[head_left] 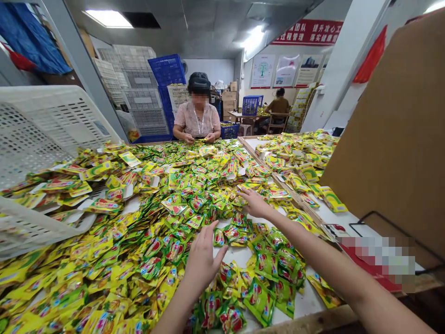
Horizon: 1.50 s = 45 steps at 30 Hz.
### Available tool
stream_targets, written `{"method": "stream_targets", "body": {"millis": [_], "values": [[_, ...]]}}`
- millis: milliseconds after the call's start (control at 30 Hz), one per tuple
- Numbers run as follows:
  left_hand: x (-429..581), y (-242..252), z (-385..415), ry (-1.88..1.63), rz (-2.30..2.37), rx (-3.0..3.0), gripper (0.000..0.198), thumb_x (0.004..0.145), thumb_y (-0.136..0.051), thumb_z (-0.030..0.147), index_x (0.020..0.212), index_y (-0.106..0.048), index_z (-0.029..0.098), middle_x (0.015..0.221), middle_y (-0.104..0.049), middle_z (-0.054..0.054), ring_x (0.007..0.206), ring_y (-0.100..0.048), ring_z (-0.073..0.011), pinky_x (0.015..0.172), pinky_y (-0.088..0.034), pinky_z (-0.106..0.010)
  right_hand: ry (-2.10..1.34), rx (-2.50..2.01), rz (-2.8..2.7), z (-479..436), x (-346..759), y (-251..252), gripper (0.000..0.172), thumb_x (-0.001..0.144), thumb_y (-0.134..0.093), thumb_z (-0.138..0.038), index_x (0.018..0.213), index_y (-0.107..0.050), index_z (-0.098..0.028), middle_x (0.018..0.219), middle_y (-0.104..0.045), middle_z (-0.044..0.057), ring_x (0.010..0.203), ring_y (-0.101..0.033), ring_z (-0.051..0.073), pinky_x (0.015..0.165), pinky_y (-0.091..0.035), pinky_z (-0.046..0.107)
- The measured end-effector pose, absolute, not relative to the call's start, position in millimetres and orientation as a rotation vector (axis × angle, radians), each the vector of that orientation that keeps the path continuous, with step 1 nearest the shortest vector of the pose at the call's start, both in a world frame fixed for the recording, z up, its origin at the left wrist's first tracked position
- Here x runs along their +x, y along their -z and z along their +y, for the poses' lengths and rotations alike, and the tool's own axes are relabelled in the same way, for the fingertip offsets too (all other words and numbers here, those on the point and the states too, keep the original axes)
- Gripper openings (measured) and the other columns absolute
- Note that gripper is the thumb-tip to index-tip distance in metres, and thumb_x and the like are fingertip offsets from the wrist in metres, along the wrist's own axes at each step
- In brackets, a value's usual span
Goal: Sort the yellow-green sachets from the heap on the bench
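A big heap of small green and yellow sachets (194, 185) covers the white table (306, 301). My left hand (203, 257) lies open, palm down, on the sachets near the front, fingers stretched forward. My right hand (255, 202) reaches further out, fingers spread and resting on sachets at the heap's right side. Neither hand grips a packet. A loose cluster of sachets (267, 273) lies between my two arms.
A tipped white plastic crate (38, 134) spills sachets at the left. A large brown cardboard sheet (396, 139) leans at the right, above a wire stand. A second table (299, 157) with more sachets stands beyond. A person (197, 116) sits opposite; another person sits further back.
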State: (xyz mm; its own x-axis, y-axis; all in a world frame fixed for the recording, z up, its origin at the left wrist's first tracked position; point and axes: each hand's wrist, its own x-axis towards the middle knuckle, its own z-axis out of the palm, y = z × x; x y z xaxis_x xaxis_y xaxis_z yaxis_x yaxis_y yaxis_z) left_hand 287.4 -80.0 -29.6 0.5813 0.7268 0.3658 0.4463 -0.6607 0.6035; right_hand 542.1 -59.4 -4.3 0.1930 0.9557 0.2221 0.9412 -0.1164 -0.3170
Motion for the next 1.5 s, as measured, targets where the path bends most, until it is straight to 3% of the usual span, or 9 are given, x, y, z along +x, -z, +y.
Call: {"method": "stream_targets", "body": {"millis": [133, 367, 533, 700, 800, 1000, 1267, 1400, 1500], "values": [[288, 35, -71, -0.659, 1.005, 2.381, 0.047, 0.081, -0.055, 0.025, 0.125, -0.045, 0.014, 0.12, -0.056, -0.014, 0.111, -0.055, -0.0269, 0.094, -0.045, -0.045, -0.24, -2.07, -1.779, -48, 533, 19, 0.058, 0.064, -0.059, 0.002, 0.117, -0.063, -0.02, 0.126, -0.059, 0.014, 0.119, -0.05, 0.033, 0.097, -0.036, 0.045], [308, 44, -78, -0.711, 0.686, 2.466, 0.032, 0.082, -0.048, 0.01, 0.111, -0.058, 0.021, 0.108, -0.065, -0.007, 0.101, -0.061, -0.0194, 0.089, -0.049, -0.036, -0.497, -1.872, -1.463, -72, 545, 0, 0.011, 0.075, -0.056, -0.016, 0.069, -0.065, -0.018, 0.082, -0.07, 0.007, 0.092, -0.063, 0.025, 0.085, -0.045, 0.037], [333, 47, -79, -0.422, 0.639, 2.72, 0.04, 0.078, -0.056, 0.01, 0.115, -0.058, 0.025, 0.121, -0.06, -0.006, 0.116, -0.053, -0.022, 0.098, -0.042, -0.039, -0.744, -1.597, -1.059, -110, 537, -6, 0.016, 0.079, -0.052, -0.035, 0.074, -0.054, -0.021, 0.076, -0.066, 0.004, 0.076, -0.067, 0.022, 0.07, -0.053, 0.038], [338, 37, -74, -0.262, 0.932, 2.75, 0.033, 0.074, -0.064, 0.022, 0.107, -0.061, 0.018, 0.106, -0.061, -0.015, 0.103, -0.054, -0.0329, 0.085, -0.043, -0.048, -0.995, -1.304, -0.782, -141, 521, -9, 0.029, 0.067, -0.069, -0.045, 0.069, -0.051, -0.022, 0.066, -0.064, 0.0, 0.068, -0.07, 0.021, 0.07, -0.055, 0.038], [338, 32, -69, -0.149, 0.965, 2.76, 0.024, 0.069, -0.069, 0.025, 0.091, -0.063, 0.018, 0.103, -0.061, -0.014, 0.103, -0.053, -0.0326, 0.084, -0.044, -0.044, -1.058, -1.2, -0.683, -148, 512, -8, 0.033, 0.057, -0.079, -0.041, 0.068, -0.056, -0.02, 0.069, -0.069, 0.002, 0.072, -0.07, 0.021, 0.077, -0.055, 0.038], [336, 27, -48, -0.024, 0.955, 2.702, 0.034, 0.068, -0.071, 0.04, 0.091, -0.06, 0.017, 0.097, -0.063, -0.01, 0.095, -0.058, -0.0265, 0.077, -0.046, -0.033, -1.061, -1.098, -0.569, -150, 503, 1, 0.037, 0.047, -0.086, -0.036, 0.07, -0.064, -0.017, 0.075, -0.072, 0.002, 0.072, -0.069, 0.018, 0.08, -0.054, 0.035], [337, 32, -36, -0.025, 0.896, 2.658, 0.029, 0.054, -0.078, 0.029, 0.072, -0.058, 0.02, 0.079, -0.065, -0.004, 0.083, -0.059, -0.0245, 0.068, -0.043, -0.028, -1.06, -1.143, -0.497, -158, 497, 10, 0.039, 0.045, -0.087, -0.04, 0.068, -0.065, -0.017, 0.072, -0.071, 0.003, 0.067, -0.069, 0.017, 0.07, -0.057, 0.031], [333, 26, -43, -0.229, 0.806, 2.631, 0.005, 0.077, -0.058, 0.026, 0.076, -0.057, 0.021, 0.074, -0.063, -0.001, 0.079, -0.057, -0.0198, 0.072, -0.043, -0.028, -0.997, -1.181, -0.518, -159, 496, 10, 0.042, 0.044, -0.086, -0.042, 0.07, -0.066, -0.017, 0.074, -0.072, 0.003, 0.067, -0.068, 0.017, 0.067, -0.056, 0.03], [331, 15, -53, -0.423, 0.752, 2.564, 0.024, 0.092, -0.033, 0.024, 0.087, -0.056, 0.02, 0.082, -0.062, -0.003, 0.077, -0.058, -0.0161, 0.071, -0.045, -0.026, -0.932, -1.212, -0.556, -158, 496, 10, 0.042, 0.045, -0.085, -0.044, 0.071, -0.067, -0.017, 0.073, -0.071, 0.003, 0.066, -0.066, 0.016, 0.065, -0.055, 0.029]]}}
